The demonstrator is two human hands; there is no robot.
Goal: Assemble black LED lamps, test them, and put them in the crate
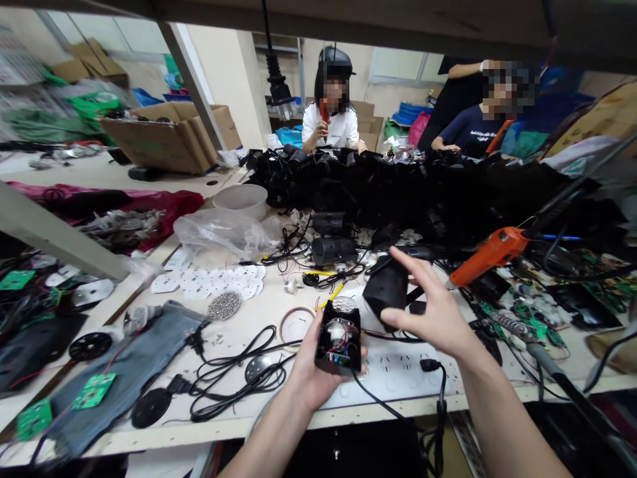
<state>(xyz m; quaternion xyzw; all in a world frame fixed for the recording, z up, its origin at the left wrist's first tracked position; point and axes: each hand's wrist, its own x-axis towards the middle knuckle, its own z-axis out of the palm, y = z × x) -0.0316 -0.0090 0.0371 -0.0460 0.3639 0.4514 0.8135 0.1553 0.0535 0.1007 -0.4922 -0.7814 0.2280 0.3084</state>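
Head view: left hand (311, 372) grips an open black housing (339, 342) with exposed wires, seemingly light, rigid, fragile inside; best held by its outer shell. Right hand (432, 309) hovers just right, fingers spread, holding nothing.

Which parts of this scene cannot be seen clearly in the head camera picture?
- Underside of the open black housing: covered by the left hand.
- Right hand: hides part of the black cover behind it.
- Tiny parts inside the housing: too small to identify.
- Orange tool: its tip is lost against dark clutter.
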